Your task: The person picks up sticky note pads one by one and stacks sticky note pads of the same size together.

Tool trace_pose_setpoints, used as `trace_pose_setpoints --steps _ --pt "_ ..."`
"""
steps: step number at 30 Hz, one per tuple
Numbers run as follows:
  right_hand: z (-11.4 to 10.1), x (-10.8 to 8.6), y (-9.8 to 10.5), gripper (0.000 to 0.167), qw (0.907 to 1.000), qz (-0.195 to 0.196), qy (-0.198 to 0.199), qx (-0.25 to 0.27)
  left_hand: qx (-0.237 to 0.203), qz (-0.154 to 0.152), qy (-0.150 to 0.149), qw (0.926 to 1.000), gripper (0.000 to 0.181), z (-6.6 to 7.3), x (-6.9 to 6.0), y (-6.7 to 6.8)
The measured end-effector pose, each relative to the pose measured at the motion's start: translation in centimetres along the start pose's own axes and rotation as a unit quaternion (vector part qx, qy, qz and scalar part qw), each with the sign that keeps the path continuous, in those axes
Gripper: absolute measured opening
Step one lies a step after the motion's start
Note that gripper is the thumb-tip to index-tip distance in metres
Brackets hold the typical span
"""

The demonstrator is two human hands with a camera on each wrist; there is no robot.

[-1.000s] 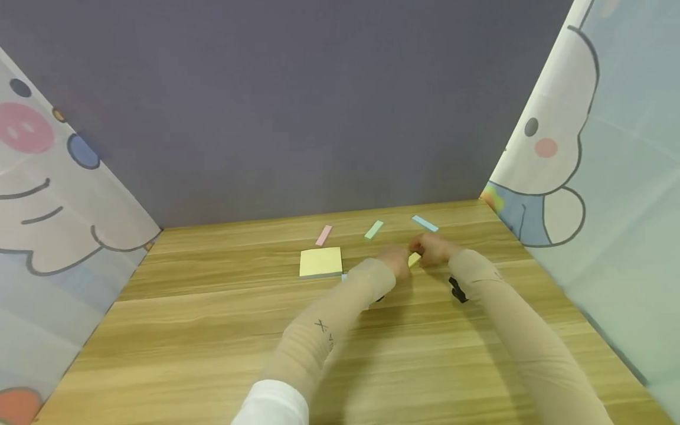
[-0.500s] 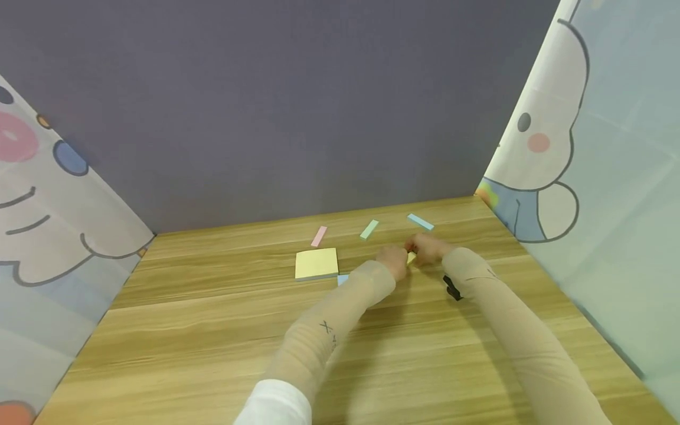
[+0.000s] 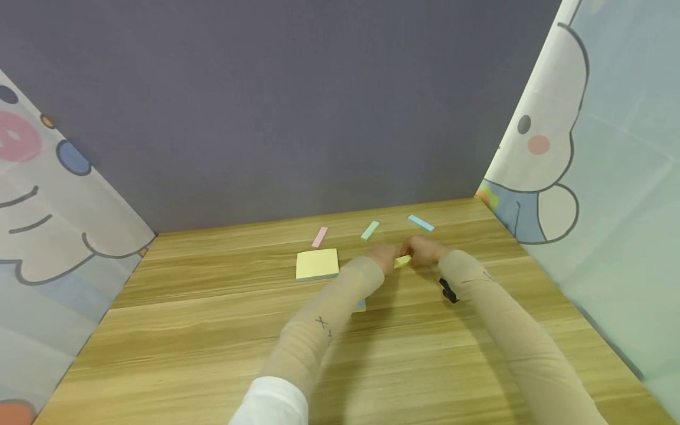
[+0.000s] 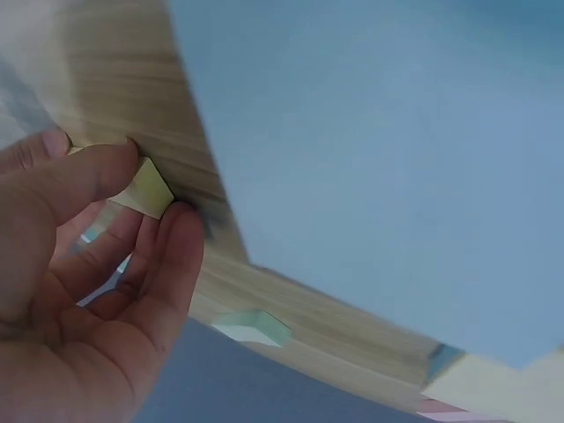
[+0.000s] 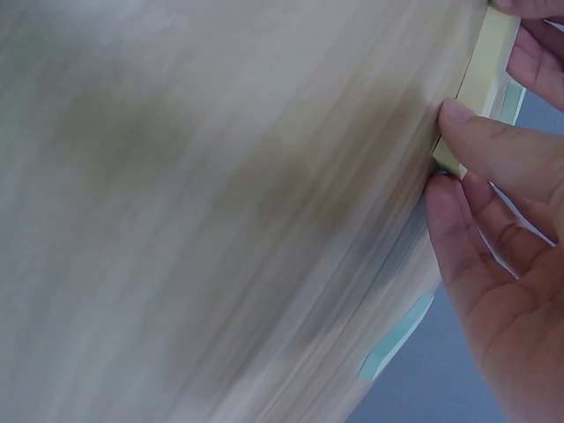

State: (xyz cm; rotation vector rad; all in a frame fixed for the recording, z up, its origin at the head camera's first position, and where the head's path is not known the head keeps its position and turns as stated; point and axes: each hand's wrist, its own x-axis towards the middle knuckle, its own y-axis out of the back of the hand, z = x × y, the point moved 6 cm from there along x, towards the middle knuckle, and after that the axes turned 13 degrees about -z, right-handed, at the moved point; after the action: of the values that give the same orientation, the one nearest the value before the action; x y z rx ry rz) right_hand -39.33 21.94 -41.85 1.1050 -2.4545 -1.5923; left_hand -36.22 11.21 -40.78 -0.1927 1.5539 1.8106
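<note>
Both hands hold a small yellow strip pad [image 3: 402, 261] between them, over the wooden table. In the left wrist view the left hand [image 4: 97, 273] pinches one end of the yellow pad [image 4: 148, 190] between thumb and fingers. The right wrist view has the right hand [image 5: 511, 211] pinching the near end of the pad [image 5: 484, 66], with the other hand's fingertips at its far end. From the head, the left hand [image 3: 383, 256] is left of the strip and the right hand [image 3: 423, 250] right of it.
Pink [image 3: 320, 236], green [image 3: 369, 230] and blue [image 3: 421, 222] strips lie along the back. A square yellow pad [image 3: 317, 264] is left of the hands; a blue piece [image 3: 360, 305] is partly under the left forearm. Dark and patterned panels surround the table [image 3: 212, 354].
Both hands have shifted slightly left with the yellow strip, more of which now shows between them. The blue piece has become hidden at its back and visible at its front edge.
</note>
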Motion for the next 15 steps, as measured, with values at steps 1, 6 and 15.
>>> trace_pose_setpoints --steps 1,6,15 --pt "0.0 0.0 0.0 0.028 1.0 0.001 -0.001 -0.003 -0.008 0.0 0.001 1.0 0.054 -0.2 -0.3 0.1" --pt "-0.4 0.3 -0.1 0.027 0.9999 0.0 -0.008 -0.01 -0.057 -0.008 0.009 0.9983 0.042 -0.9 -1.8 0.5" --pt "-0.7 1.2 -0.4 0.025 0.9999 -0.01 -0.008 -0.002 -0.04 -0.003 0.006 0.9992 0.023 -1.7 -3.3 1.2"
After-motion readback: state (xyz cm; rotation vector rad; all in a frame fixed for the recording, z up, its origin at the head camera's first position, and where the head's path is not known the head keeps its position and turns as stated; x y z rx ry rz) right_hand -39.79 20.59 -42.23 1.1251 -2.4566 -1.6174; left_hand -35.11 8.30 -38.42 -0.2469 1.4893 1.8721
